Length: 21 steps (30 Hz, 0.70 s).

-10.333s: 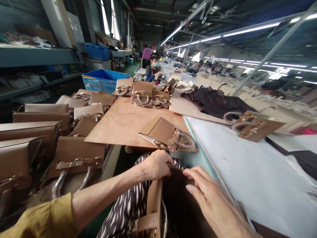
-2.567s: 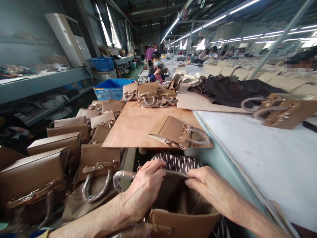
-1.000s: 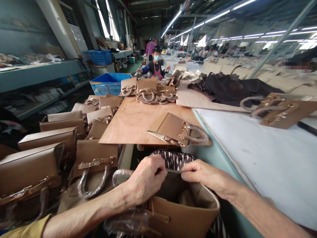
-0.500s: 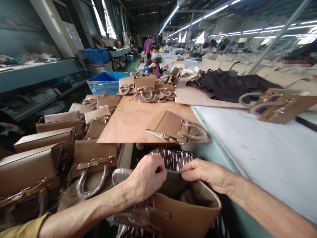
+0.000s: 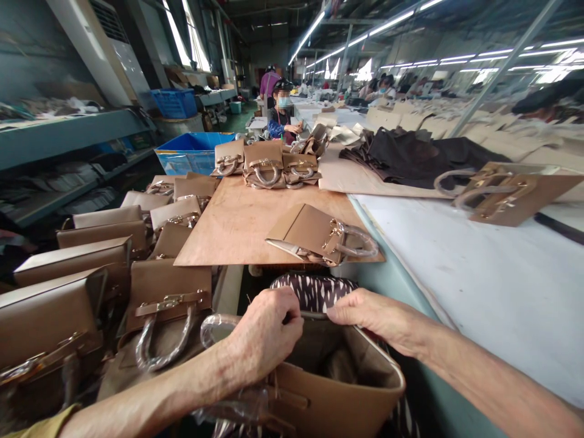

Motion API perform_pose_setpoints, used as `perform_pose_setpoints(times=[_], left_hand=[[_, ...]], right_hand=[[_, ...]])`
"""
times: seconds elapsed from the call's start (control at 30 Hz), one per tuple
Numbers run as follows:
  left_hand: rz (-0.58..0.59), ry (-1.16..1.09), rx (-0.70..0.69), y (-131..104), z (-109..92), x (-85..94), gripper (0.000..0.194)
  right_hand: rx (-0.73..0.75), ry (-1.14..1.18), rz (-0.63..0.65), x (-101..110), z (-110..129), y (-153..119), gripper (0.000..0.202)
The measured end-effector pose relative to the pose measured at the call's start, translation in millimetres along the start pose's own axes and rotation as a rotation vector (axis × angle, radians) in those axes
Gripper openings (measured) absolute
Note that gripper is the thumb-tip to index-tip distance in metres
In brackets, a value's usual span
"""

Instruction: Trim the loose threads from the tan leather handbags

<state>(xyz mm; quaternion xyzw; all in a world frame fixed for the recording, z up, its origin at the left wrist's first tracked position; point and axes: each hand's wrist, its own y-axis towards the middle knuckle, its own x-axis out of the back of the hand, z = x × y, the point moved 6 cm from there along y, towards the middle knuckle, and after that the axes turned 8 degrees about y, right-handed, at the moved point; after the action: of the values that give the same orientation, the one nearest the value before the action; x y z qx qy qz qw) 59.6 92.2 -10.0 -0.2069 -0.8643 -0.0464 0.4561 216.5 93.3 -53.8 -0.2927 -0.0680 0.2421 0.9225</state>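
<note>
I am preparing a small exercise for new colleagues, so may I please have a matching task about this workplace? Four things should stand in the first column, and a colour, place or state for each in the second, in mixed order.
Column 1
1. Held bag
2. Right hand
3. Left sleeve
4. Dark material

Column 2
A. mustard yellow
B. heaped partly on a pale pinkish sheet
C. wide open at the top
D. touching the held bag

Right pairs: 1-C, 2-D, 3-A, 4-B
</note>
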Motion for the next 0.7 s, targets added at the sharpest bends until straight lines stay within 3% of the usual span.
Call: perform_pose_setpoints(times=[0.1, 0.5, 0.7], left_hand=[[0.001, 0.007, -0.002, 0.8, 0.7, -0.9, 0.013], [-0.031, -0.051, 0.005, 2.1, 3.2, 2.2, 0.013], [-0.044, -0.070, 0.026, 6.1, 6.2, 2.2, 0.013]], right_hand=[[0.017, -0.005, 0.016, -2.5, 1.4, 2.4, 0.038], [0.151, -0.402, -0.167, -7.1, 10.6, -2.7, 0.035], [0.184, -0.481, -0.194, -8.6, 13.8, -2.3, 0.033]])
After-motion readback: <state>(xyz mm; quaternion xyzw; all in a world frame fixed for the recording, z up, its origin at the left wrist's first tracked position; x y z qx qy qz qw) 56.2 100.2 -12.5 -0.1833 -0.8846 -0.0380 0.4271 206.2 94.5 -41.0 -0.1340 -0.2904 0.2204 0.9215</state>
